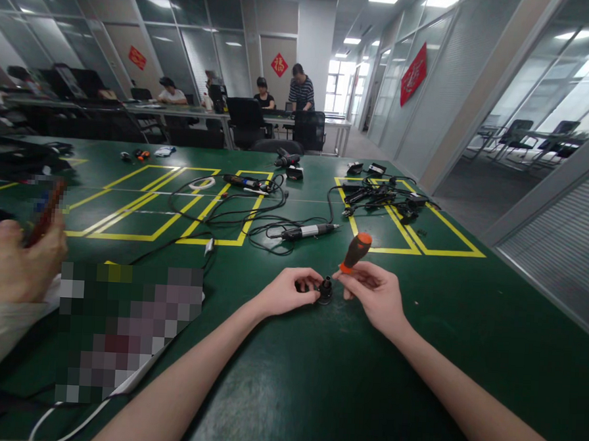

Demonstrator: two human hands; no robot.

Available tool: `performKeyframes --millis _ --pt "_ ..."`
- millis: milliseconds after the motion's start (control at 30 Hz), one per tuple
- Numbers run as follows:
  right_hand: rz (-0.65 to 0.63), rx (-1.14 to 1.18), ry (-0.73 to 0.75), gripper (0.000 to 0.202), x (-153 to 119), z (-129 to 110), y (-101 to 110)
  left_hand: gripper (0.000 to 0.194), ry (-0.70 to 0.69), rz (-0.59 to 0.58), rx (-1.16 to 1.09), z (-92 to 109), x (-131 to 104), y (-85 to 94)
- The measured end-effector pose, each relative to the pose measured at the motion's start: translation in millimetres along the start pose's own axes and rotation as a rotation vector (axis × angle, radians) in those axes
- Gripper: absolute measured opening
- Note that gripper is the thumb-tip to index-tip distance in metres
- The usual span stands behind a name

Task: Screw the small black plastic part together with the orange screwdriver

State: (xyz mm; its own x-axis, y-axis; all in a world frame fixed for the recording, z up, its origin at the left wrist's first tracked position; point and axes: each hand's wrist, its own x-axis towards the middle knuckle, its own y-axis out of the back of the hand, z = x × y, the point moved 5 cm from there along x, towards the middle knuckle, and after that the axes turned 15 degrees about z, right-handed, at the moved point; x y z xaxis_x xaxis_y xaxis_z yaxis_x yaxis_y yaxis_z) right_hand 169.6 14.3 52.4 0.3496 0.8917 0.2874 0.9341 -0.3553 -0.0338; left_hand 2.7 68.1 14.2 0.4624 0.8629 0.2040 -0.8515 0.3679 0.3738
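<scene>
Near the middle of the green table [246, 389], my left hand [293, 291] pinches a small black round part [325, 291] between thumb and fingers. The part has a wide base resting on the table and a narrow neck pointing up. Just to its right, my right hand [372, 294] is closed on a screwdriver [357, 251] with a black and orange handle. Its handle leans up and to the right, above my fingers. Most of the shaft is hidden by my fingers, and I cannot tell whether the tip touches the part.
A corded electric screwdriver [308, 232] lies beyond my hands amid looped black cables. Behind it rest another corded tool [244, 182] and a cordless drill [286, 159]. Black cabled parts [375, 195] are heaped at the right. A co-worker's hand [26, 259] is at the left edge.
</scene>
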Motion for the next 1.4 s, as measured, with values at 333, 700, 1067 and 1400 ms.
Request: performKeyframes --millis 333,700,1067,1400 --pt "0.038 -0.03 0.014 0.023 1.3 -4.2 3.0 0.026 0.003 -0.003 -0.004 -1.6 0.4 -0.3" --pt "-0.018 -0.067 0.091 0.021 -1.4 -6.0 1.5 0.025 -0.002 0.002 -0.003 -0.8 0.3 -0.5" --pt "-0.047 0.036 0.031 0.019 -3.0 -3.3 -2.8 0.023 -0.023 0.005 -0.027 -3.5 -0.4 0.0" --pt "-0.079 0.109 -0.015 0.02 -2.9 2.9 -3.4 0.023 -0.01 -0.003 -0.022 -3.2 -0.6 -0.5"
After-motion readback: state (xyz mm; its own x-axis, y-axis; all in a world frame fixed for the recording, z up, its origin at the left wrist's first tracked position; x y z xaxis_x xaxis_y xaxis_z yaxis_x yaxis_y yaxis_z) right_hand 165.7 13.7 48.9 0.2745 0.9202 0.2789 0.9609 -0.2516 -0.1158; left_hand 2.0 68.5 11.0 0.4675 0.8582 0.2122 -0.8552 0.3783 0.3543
